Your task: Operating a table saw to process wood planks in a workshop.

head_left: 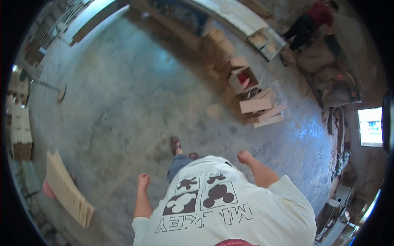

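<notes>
My left hand (143, 180) hangs beside my body, its fingers curled closed with nothing showing in them. On the other side, my right hand (245, 156) is held out in a loose fist and appears to hold nothing. Both are over the concrete floor (115, 115), touching no object. Nearest to my left hand, though well apart, is a long stack of pale boards (67, 186). Ahead of my right hand lie some light wooden pieces (256, 105), beside an open box (242, 80) with something red inside.
A long pale work surface (230, 14) curves across the far side. Another person (310, 24) in a red top bends at the far right, near large brown sacks (320, 59). More stacked boards (20, 133) line the left edge. A round-based stand (61, 92) is on the left.
</notes>
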A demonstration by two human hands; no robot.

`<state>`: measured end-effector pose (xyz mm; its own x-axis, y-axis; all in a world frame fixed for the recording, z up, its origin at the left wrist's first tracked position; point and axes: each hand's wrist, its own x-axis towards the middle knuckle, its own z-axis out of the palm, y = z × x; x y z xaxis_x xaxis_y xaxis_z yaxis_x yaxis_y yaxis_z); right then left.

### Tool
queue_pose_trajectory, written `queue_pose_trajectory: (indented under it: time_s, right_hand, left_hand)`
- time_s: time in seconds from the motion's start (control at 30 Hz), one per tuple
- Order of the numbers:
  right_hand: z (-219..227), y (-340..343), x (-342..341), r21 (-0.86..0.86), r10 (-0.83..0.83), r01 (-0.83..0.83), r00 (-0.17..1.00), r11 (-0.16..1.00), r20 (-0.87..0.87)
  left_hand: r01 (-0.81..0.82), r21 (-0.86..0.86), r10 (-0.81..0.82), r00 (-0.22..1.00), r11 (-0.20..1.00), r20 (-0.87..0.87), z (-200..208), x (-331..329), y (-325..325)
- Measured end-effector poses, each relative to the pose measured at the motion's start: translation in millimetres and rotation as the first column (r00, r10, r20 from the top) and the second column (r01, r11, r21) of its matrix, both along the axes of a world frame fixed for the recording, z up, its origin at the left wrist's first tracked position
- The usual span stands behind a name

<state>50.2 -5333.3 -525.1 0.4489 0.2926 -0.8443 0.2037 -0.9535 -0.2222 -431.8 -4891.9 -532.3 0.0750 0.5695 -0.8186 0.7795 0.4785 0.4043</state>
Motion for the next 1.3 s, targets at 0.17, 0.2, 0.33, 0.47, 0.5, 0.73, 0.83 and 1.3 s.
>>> queue_pose_trajectory:
  time_s: [0.17,0.2,0.33,0.47,0.5,0.73,0.83,1.3]
  right_hand:
    - [34,-1,7,-0.106,-0.416,0.404,0.898,0.909,-0.145]
    - [44,21,7,-0.045,-0.569,0.568,0.812,0.822,-0.134]
    - [44,108,45,0.144,-0.735,0.758,0.652,0.636,-0.186]
    - [37,185,104,0.514,-0.675,0.63,0.727,0.582,-0.128]
    - [32,197,126,0.522,-0.679,0.637,0.72,0.567,-0.14]
    - [60,259,242,0.547,-0.566,0.42,0.815,0.724,0.124]
    - [58,273,293,0.667,-0.695,0.449,0.704,0.594,0.146]
    - [115,345,540,0.488,-0.828,0.729,-0.195,-0.481,-0.526]
  left_hand:
    - [0.308,0.256,-0.328,0.944,0.916,0.042,-23,147,148]
    - [0.375,0.298,-0.399,0.917,0.878,0.022,-29,166,167]
    - [0.413,0.226,-0.461,0.854,0.882,0.242,5,308,178]
    - [0.679,0.178,-0.701,0.697,0.712,0.148,36,398,179]
    - [0.766,0.194,-0.79,0.605,0.612,0.101,30,415,186]
    - [0.664,0.057,-0.667,0.744,0.745,0.046,67,518,234]
    - [0.694,0.067,-0.697,0.711,0.717,0.091,78,598,250]
    - [0.541,0.836,-0.975,-0.122,0.093,0.187,176,1074,267]
